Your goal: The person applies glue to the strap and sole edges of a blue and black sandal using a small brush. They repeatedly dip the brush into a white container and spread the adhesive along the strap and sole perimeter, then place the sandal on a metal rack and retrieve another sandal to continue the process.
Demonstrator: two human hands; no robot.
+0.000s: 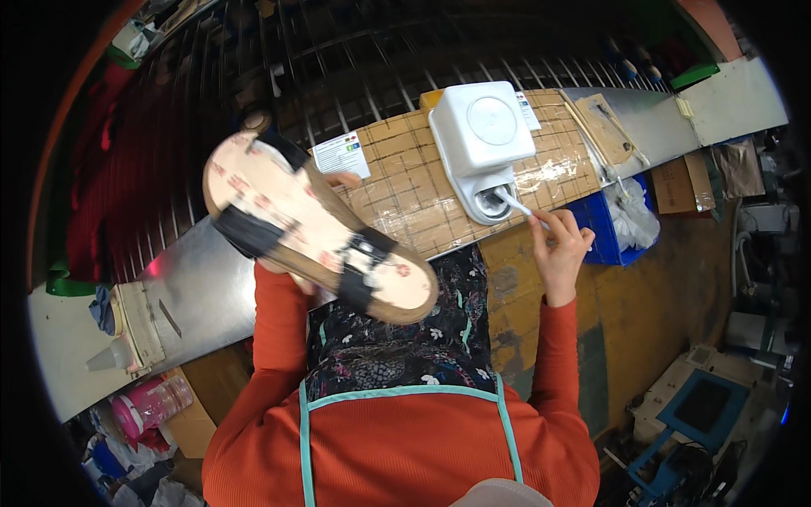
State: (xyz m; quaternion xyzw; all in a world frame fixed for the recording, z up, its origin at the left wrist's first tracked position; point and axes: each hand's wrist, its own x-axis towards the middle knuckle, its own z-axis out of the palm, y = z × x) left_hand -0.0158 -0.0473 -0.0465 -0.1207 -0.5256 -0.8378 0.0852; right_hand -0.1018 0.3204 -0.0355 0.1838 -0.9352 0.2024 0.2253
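Note:
A sandal with a pale printed insole, black straps and a brown sole edge is raised at the left, tilted, in the grip of my left hand. Most of that hand is hidden behind the sole, and only bits of fingers show. Between the thumb and fingers of my right hand is a thin white-handled brush. Its tip is down in the small round cup at the front of a white plastic dispenser; the bristles cannot be made out.
The dispenser stands on a taped cardboard sheet over a metal bench. Beyond lies a rack of metal bars. A blue bin with white plastic is right of my right hand. A pink-lidded jar is at lower left.

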